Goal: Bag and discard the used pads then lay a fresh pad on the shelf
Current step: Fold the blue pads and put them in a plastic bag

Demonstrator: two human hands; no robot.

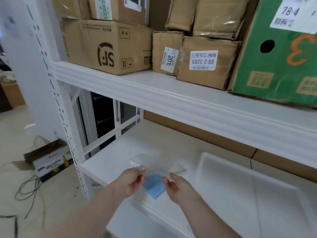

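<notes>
Blue pad (154, 187) between hands, apparently inside clear bag (151, 162)

Bright even indoor light, soft shadows, wide-angle bending at edges, left side blurred, slight overall softness

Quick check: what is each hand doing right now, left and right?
Left hand: pinching the edge of the clear plastic bag.
Right hand: fingers curled near the bag's other edge; grip cannot be told.

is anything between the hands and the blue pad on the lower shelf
Only the clear plastic bag, which both the left hand and the right hand hold just above the blue pad; nothing else visible.
</notes>
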